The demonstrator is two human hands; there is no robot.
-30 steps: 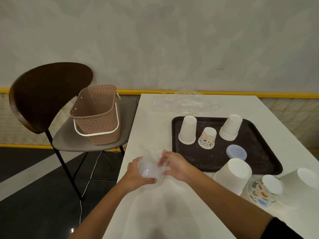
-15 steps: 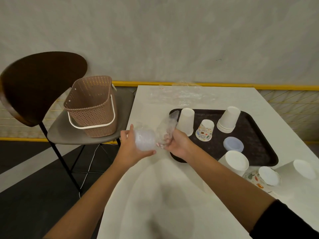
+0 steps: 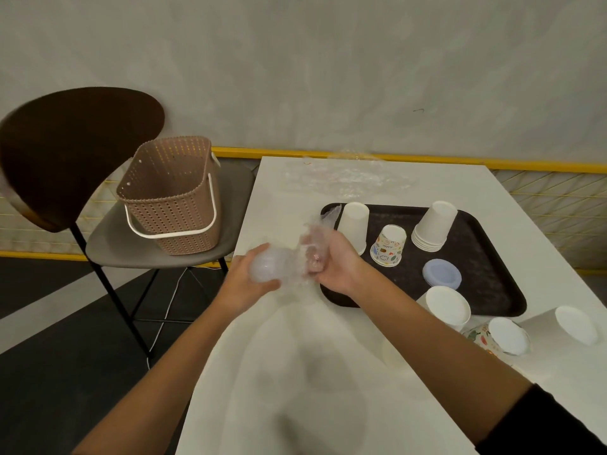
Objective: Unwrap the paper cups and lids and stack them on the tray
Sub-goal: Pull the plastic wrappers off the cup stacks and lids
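Observation:
My left hand [image 3: 244, 279] grips a stack of clear plastic lids [image 3: 267, 267] above the table's left edge. My right hand [image 3: 335, 262] holds the crumpled clear wrapper [image 3: 317, 239] that still trails from the lids. On the dark tray [image 3: 486, 290] stand a tall white cup [image 3: 354, 229], a patterned cup [image 3: 389, 246], a stack of white cups [image 3: 433, 226], all upside down, and a bluish lid [image 3: 441, 274]. Wrapped white cups [image 3: 448, 307] [image 3: 574, 325] and patterned cups [image 3: 499, 336] lie on the table near the tray's front edge.
A brown perforated basket [image 3: 170, 198] sits on a chair [image 3: 65, 149] left of the white table [image 3: 295, 372]. Loose clear wrap [image 3: 348, 175] lies at the table's far edge. A wall rises behind.
Both hands have lifted off the table and shifted toward the tray. The right hand has drawn the wrapper up and away from the lids in the left hand.

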